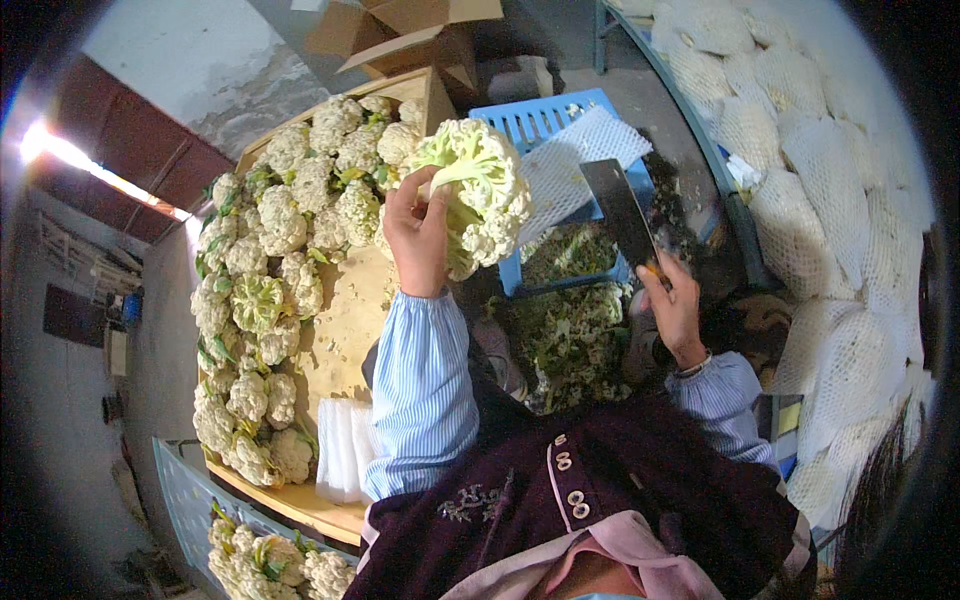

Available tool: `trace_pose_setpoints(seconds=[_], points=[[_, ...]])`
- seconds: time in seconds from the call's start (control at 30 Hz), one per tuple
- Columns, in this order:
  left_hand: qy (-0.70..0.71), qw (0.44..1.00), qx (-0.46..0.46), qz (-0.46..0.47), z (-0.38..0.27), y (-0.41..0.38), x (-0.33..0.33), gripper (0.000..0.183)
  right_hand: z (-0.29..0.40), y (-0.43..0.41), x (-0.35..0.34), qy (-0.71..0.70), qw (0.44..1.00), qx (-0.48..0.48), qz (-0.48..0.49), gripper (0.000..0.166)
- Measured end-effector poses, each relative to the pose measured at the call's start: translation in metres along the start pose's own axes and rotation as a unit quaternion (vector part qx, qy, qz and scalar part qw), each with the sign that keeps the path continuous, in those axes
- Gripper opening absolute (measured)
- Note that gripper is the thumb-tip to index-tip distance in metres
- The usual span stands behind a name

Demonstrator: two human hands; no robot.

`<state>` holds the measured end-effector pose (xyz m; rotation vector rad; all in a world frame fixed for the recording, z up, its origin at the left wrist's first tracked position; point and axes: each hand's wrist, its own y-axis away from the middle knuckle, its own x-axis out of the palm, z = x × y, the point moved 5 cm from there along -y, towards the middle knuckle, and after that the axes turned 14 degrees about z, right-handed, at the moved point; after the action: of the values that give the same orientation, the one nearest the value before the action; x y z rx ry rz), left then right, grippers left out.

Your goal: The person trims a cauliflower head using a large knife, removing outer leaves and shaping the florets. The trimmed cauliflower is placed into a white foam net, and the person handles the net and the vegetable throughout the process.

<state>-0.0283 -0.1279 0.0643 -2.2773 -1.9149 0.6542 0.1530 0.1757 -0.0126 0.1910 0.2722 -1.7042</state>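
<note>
My left hand [418, 232] grips a cauliflower head [491, 199] by its cut stem, the pale green underside turned towards me. In my right hand [673, 304] is a cleaver [621, 214] with a wide dark blade, held by the handle and apart from the cauliflower. Between and beyond the two hands, a white foam mesh sleeve [559, 176] lies across a blue plastic stool [517, 124]. Left of my left hand, many cauliflowers [281, 221] are heaped on a wooden table [341, 300]. White foam sleeves [345, 450] are stacked near my left forearm.
Leaf and stem trimmings [577, 345] cover the floor below the stool. At the right, mesh-wrapped cauliflowers [810, 217] are piled behind a green-blue metal rail [709, 139]. Open cardboard boxes [420, 45] stand at the top. A blue crate [184, 487] with more cauliflowers is at the lower left.
</note>
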Motion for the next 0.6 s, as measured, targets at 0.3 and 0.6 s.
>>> trace_pose_setpoints(seconds=[0.3, 0.6], points=[[0.462, 0.88, -0.05, 0.1, 0.003, -0.018, 0.035, 0.036, 0.031, -0.025, -0.006, -0.218, 0.971, 0.077, 0.053, 0.035], [0.624, 0.755, -0.042, 0.197, 0.067, -0.036, 0.088, 0.053, -0.011, -0.179, -0.066, -0.226, 0.971, 0.032, 0.065, 0.038]])
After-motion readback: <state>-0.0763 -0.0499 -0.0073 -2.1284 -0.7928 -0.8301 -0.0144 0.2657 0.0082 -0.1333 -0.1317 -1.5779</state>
